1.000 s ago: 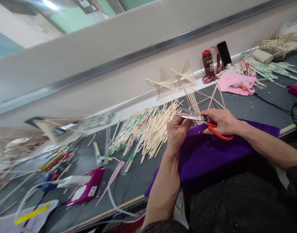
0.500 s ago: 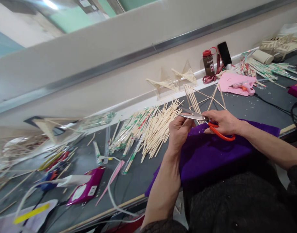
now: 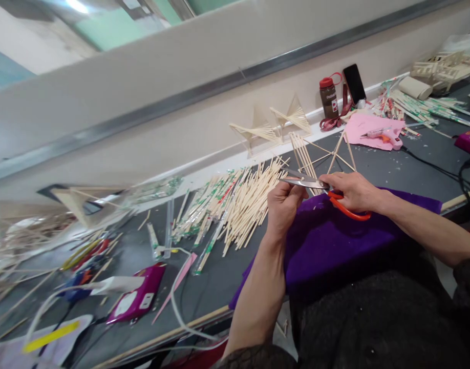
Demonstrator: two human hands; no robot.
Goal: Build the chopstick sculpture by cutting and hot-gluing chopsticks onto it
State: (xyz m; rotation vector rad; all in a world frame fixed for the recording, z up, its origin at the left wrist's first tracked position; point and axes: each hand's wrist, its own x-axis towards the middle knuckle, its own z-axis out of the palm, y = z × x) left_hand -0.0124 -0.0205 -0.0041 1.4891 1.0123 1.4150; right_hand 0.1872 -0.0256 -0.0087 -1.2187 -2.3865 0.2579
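My right hand is closed on the orange handles of a pair of scissors, whose metal blades point left and stand slightly apart. My left hand is closed just below the blades, its fingers pinched on something small, possibly a stick end at the blades, too small to name. Under both hands lies a purple cloth. Left of my left hand is a heap of bare wooden sticks. Behind the scissors stand a row of parallel sticks and a triangular stick frame.
A pink glue gun rests on pink paper. By the wall are a bottle, a phone and twisted stick models. Wrapped sticks, a magenta box with a white cable and pliers lie leftward.
The view has shifted very slightly. My hands and the scissors hold nearly the same pose, with no other clear movement.
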